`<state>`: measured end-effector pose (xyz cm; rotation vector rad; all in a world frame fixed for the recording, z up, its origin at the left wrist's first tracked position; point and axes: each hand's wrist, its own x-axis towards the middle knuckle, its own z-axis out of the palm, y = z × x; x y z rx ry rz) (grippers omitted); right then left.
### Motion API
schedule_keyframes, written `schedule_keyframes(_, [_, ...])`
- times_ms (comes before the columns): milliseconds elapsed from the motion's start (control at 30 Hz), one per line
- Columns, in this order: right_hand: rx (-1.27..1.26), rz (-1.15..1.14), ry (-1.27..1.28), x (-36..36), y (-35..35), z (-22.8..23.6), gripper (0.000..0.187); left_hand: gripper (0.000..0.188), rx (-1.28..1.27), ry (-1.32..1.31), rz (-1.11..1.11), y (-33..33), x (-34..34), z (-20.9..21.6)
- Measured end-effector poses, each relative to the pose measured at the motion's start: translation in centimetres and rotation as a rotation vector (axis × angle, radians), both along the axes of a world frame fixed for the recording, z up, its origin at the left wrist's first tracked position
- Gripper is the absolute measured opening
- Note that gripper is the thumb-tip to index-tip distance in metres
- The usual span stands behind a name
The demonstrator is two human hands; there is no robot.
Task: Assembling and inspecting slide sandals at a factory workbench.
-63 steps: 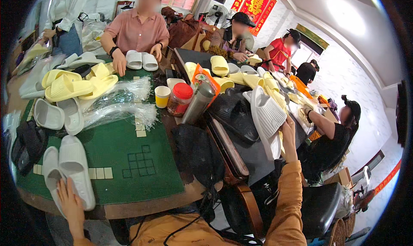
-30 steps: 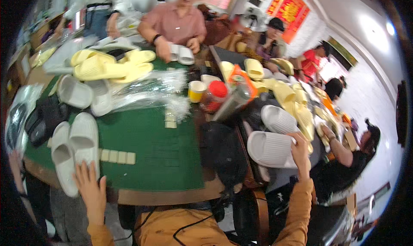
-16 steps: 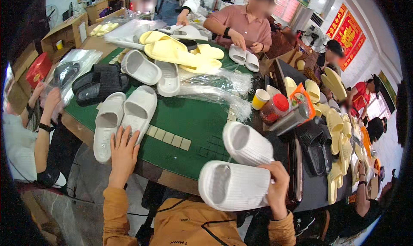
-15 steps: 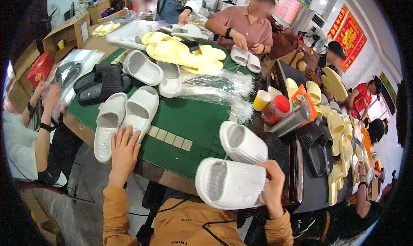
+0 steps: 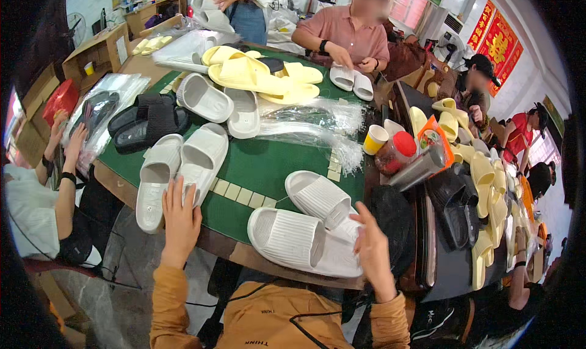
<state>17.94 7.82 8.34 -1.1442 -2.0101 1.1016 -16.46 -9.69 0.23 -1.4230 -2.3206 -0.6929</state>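
A pair of pale grey slides with ribbed straps lies at the table's near edge, one slide [image 5: 290, 242] nearer and the other slide [image 5: 317, 199] behind it. My right hand [image 5: 375, 254] is open beside their heel ends, fingers apart; whether it touches them I cannot tell. Further left lies another grey pair, a left slide [image 5: 157, 193] and a right slide [image 5: 206, 154]. My left hand [image 5: 181, 224] is open, its fingers resting on the heel of that right slide.
Black slides [image 5: 149, 122], yellow slides [image 5: 250, 74] and clear plastic bags [image 5: 305, 120] lie on the green mat [image 5: 262, 166]. A yellow cup [image 5: 373, 143] and a red-lidded jar [image 5: 397, 154] stand at right. Co-workers sit and stand around; one's hands [image 5: 73, 144] are at left.
My right hand has put the near grey pair down on the table, slightly further left, and let go. My left hand has hardly moved. A standing co-worker has lifted grey slides at the back.
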Motion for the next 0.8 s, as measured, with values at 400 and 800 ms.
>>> schedule_keyframes(400, [0.886, -0.105, -0.108, 1.4, 5.9, -0.4, 0.041, 0.06, 0.013, -0.154, -0.562, 2.3, 14.7, 3.2])
schedule_keyframes(800, [0.422, 0.193, -0.453, 2.4, 4.4, -4.2, 0.016, 0.053, -0.026, -0.09, -0.434, 3.6, 14.5, 1.5])
